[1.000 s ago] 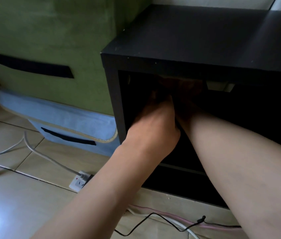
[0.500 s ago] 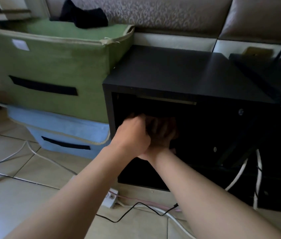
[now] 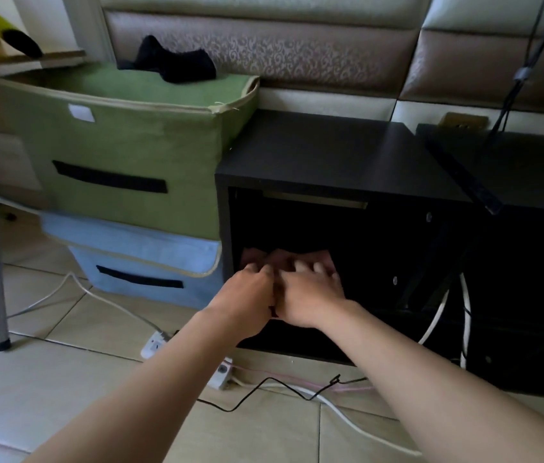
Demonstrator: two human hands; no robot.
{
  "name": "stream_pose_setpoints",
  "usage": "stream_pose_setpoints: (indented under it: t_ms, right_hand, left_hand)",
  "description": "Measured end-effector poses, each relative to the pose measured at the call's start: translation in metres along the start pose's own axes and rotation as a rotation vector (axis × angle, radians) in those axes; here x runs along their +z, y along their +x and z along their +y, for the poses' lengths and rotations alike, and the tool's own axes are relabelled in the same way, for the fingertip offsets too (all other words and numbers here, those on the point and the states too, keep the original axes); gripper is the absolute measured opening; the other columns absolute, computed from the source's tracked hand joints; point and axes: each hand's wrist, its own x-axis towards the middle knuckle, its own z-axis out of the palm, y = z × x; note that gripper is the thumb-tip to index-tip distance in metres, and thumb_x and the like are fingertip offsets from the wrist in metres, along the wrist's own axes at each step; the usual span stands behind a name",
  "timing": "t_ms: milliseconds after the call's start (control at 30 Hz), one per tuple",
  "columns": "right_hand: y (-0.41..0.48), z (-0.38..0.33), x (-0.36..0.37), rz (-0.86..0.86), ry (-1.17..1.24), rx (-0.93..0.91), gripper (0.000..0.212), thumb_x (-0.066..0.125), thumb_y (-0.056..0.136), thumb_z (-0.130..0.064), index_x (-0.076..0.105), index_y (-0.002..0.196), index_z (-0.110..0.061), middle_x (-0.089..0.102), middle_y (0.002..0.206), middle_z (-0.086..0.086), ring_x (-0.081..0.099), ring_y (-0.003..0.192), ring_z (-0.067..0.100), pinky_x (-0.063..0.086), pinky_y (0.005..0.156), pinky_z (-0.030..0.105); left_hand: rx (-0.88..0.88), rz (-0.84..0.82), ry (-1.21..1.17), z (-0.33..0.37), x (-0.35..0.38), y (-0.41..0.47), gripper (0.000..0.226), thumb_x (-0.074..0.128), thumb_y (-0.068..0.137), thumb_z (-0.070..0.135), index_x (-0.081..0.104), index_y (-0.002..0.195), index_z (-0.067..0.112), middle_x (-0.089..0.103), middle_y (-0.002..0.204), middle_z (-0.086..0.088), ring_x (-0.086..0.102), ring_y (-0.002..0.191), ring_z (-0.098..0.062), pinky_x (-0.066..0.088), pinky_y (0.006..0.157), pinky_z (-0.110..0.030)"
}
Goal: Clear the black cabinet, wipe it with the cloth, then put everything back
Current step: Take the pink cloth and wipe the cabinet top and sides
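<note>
The pink cloth point(image 3: 285, 259) lies bunched left-to-right inside the black cabinet point(image 3: 314, 152), toward its left, the left hand point(image 3: 247, 295) pinching it with curled fingers, the right hand point(image 3: 312, 295) spread over it, hold unclear, nearer the cabinet's right side.

Tiled floor point(image 3: 46, 379) holds the black cabinet point(image 3: 314, 155), a blue fabric box point(image 3: 150, 259), a white power strip point(image 3: 154, 344) and loose cables point(image 3: 330, 401)

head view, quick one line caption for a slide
Left hand grips and right hand presses a pink cloth inside the open black cabinet, beside stacked fabric boxes.
</note>
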Motion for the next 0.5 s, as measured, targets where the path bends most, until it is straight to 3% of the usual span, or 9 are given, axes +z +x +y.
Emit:
stream_pose_setpoints:
  t_ms: [100, 233, 333, 433, 500]
  right_hand:
    - [0.018, 0.02, -0.027, 0.047, 0.007, 0.095, 0.056, 0.049, 0.091, -0.03, 0.042, 0.146, -0.033, 0.038, 0.151, 0.009, 0.033, 0.139, 0.038, 0.033, 0.113, 0.051]
    - [0.035, 0.031, -0.03, -0.085, -0.13, 0.134, 0.08, 0.054, 0.085, -0.032, 0.02, 0.158, -0.032, 0.022, 0.165, 0.006, 0.015, 0.151, 0.037, 0.009, 0.122, 0.058]
    - [0.036, 0.032, -0.031, -0.044, -0.179, 0.129, 0.071, 0.057, 0.084, -0.03, 0.036, 0.152, -0.024, 0.037, 0.154, 0.012, 0.029, 0.144, 0.036, 0.015, 0.121, 0.057]
    - [0.02, 0.029, -0.035, 0.105, -0.254, 0.035, 0.041, 0.06, 0.088, -0.022, 0.055, 0.129, -0.017, 0.047, 0.135, 0.013, 0.041, 0.129, 0.035, 0.038, 0.104, 0.046]
    - [0.005, 0.028, -0.037, 0.241, -0.175, -0.038, 0.024, 0.057, 0.09, -0.014, 0.056, 0.114, -0.018, 0.047, 0.123, 0.009, 0.048, 0.116, 0.032, 0.044, 0.081, 0.039]
  left_hand:
    - [0.024, -0.008, 0.027, 0.0, 0.005, 0.0, 0.037, 0.049, 0.087, -0.003, 0.053, 0.123, 0.004, 0.051, 0.125, -0.017, 0.055, 0.114, -0.036, 0.042, 0.089, -0.032]
    - [0.049, -0.052, 0.1, 0.003, 0.008, 0.0, 0.037, 0.048, 0.086, -0.002, 0.052, 0.123, 0.003, 0.048, 0.125, -0.018, 0.05, 0.117, -0.037, 0.042, 0.096, -0.035]
    - [0.057, -0.052, 0.123, 0.0, 0.011, -0.002, 0.036, 0.048, 0.086, 0.001, 0.051, 0.122, 0.003, 0.047, 0.124, -0.018, 0.047, 0.118, -0.037, 0.042, 0.098, -0.037]
    - [0.042, 0.015, 0.069, 0.0, 0.011, -0.005, 0.039, 0.047, 0.086, 0.003, 0.05, 0.125, 0.004, 0.047, 0.123, -0.016, 0.047, 0.117, -0.036, 0.044, 0.099, -0.038]
    - [0.12, 0.206, 0.059, 0.0, 0.008, -0.008, 0.045, 0.055, 0.081, 0.001, 0.052, 0.126, 0.002, 0.049, 0.121, -0.016, 0.049, 0.113, -0.035, 0.046, 0.098, -0.037]
